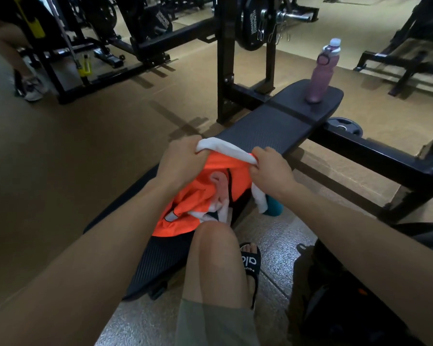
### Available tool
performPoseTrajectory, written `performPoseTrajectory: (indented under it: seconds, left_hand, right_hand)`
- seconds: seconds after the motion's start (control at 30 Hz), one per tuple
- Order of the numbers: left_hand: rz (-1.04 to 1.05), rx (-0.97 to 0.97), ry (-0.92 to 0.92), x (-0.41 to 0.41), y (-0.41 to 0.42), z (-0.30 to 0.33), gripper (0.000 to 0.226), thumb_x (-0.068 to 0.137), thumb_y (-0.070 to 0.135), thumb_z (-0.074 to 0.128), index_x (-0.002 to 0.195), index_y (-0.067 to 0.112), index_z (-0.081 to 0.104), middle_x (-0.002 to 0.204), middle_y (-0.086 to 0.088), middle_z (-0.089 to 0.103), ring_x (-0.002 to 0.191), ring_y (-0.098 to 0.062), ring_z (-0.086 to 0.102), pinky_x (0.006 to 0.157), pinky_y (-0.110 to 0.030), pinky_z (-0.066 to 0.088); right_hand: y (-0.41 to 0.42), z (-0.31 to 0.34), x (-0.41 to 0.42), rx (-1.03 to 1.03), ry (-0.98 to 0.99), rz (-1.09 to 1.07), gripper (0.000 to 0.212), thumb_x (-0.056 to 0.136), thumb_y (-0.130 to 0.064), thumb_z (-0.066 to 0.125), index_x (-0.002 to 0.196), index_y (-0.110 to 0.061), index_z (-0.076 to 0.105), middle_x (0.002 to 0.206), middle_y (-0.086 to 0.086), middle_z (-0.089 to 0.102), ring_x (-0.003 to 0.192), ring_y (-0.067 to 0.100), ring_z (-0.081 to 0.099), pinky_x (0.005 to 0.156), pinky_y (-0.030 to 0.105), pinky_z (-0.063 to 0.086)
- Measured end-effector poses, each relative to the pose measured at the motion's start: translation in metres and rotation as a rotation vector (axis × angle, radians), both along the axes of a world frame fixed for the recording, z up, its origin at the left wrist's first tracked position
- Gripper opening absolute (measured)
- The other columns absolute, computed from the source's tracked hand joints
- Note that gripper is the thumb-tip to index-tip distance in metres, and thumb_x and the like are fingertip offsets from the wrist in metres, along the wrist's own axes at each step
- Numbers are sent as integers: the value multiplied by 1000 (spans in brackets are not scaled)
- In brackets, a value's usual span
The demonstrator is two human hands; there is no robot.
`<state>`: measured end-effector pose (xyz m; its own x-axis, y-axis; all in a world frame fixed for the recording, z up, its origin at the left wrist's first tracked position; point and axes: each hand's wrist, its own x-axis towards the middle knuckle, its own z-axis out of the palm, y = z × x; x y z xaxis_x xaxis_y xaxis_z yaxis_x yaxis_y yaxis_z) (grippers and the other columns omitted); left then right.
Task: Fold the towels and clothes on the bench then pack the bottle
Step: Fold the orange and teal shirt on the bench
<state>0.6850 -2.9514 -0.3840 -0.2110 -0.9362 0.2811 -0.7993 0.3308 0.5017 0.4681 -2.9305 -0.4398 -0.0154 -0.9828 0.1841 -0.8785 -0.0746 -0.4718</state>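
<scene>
A white towel (pixel 231 149) is stretched between my two hands above the black bench (pixel 268 131). My left hand (pixel 179 161) grips its left end and my right hand (pixel 273 171) grips its right end, from which a length hangs down. Under the towel a crumpled orange garment (pixel 198 196) with white and pink parts lies on the bench. A pink bottle (pixel 320 73) with a white cap stands upright at the far end of the bench.
A dark bag (pixel 335 295) sits on the floor at my right. A teal object (pixel 274 208) lies under the bench edge. My knee (pixel 215 236) and sandalled foot are in front. A rack with a weight plate (pixel 250 23) stands behind. Another person's leg is far left.
</scene>
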Motion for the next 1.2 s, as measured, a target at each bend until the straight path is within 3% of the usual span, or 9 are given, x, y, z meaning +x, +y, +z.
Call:
performPoseTrajectory:
  seconds: [0.23, 0.37, 0.53, 0.63, 0.73, 0.9, 1.0, 1.1, 1.2]
  left_hand:
    - [75, 26, 75, 16, -2, 16, 39, 86, 40, 42, 97, 18, 73, 91, -3, 73, 86, -25, 66, 73, -39, 50]
    - [141, 35, 112, 24, -7, 24, 28, 91, 39, 43, 84, 23, 65, 87, -2, 71, 85, -27, 66, 66, -34, 43]
    - [223, 36, 169, 35, -11, 37, 43, 95, 40, 35, 92, 13, 67, 96, -11, 71, 95, -34, 65, 81, -44, 52]
    - [261, 23, 208, 40, -15, 39, 36, 100, 32, 34, 71, 23, 53, 87, -18, 66, 88, -38, 63, 66, -37, 40]
    - [299, 20, 248, 42, -22, 45, 38, 102, 28, 34, 65, 25, 43, 70, -12, 54, 68, -24, 52, 60, -33, 32]
    - [379, 63, 235, 49, -27, 48, 40, 103, 26, 32, 65, 21, 40, 65, 2, 43, 58, -14, 40, 52, -32, 27]
    - [450, 114, 243, 63, -28, 43, 40, 104, 29, 30, 69, 16, 46, 69, 0, 47, 68, -21, 47, 58, -33, 30]
    - [461, 160, 175, 71, -24, 32, 42, 104, 30, 29, 73, 12, 50, 79, -10, 57, 85, -35, 57, 66, -37, 38]
    - [494, 214, 127, 74, -24, 21, 43, 105, 32, 27, 91, 7, 60, 92, -15, 59, 102, -40, 60, 78, -37, 39]
  right_hand:
    - [-3, 17, -23, 84, -187, -85, 14, 89, -9, 46, 79, -16, 40, 78, 10, 56, 77, 34, 55, 63, 42, 40]
    - [-8, 43, -23, 73, -220, -32, 16, 95, -17, 46, 78, -16, 46, 75, 2, 52, 68, 19, 48, 58, 35, 32]
    - [-18, 74, -21, 94, -185, 92, 15, 95, -19, 51, 92, -8, 60, 88, 6, 62, 89, 26, 57, 66, 35, 33]
    - [-20, 88, -18, 153, -180, 198, 24, 97, -35, 55, 99, -14, 67, 95, 4, 68, 92, 22, 62, 70, 34, 41]
    - [-19, 105, -16, 225, -133, 311, 39, 90, -56, 64, 97, -18, 68, 89, 0, 67, 83, 16, 60, 70, 34, 44]
    - [-25, 112, -18, 335, 39, 352, 25, 74, -27, 81, 89, -22, 62, 86, -1, 62, 82, 20, 58, 63, 32, 42]
    - [-24, 102, -29, 447, -296, 232, 30, 69, -13, 75, 97, -11, 67, 93, 14, 69, 86, 32, 67, 68, 42, 55]
    - [-19, 81, -36, 517, -600, 188, 38, 58, -10, 72, 96, -13, 67, 102, 22, 70, 98, 42, 67, 74, 49, 57]
    - [-19, 58, -42, 665, -808, 195, 47, 71, 4, 68, 115, -11, 64, 114, 23, 70, 106, 42, 68, 90, 55, 54]
